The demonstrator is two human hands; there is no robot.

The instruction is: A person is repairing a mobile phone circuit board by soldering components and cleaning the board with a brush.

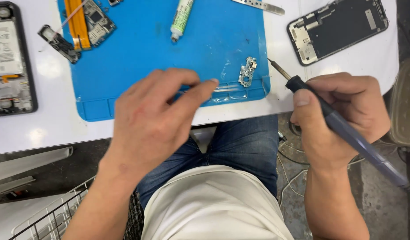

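Phone repair workshop, by the look of it. White counter (49,129) carries a blue silicone work mat (147,49) w/ a small circuit board (248,71) near its right edge, a paste tube (180,20) at the far side, and orange flex cables (77,22) far left. Opened phone (9,58) w/ battery showing sits at left; stripped phone frame (337,27) far right. Soldering iron (342,129) in the right hand (342,118). Loose wires (290,164) on the floor.

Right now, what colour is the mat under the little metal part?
Bright blue. The mat shows best in the head view, with the small metal part lying near its right edge.
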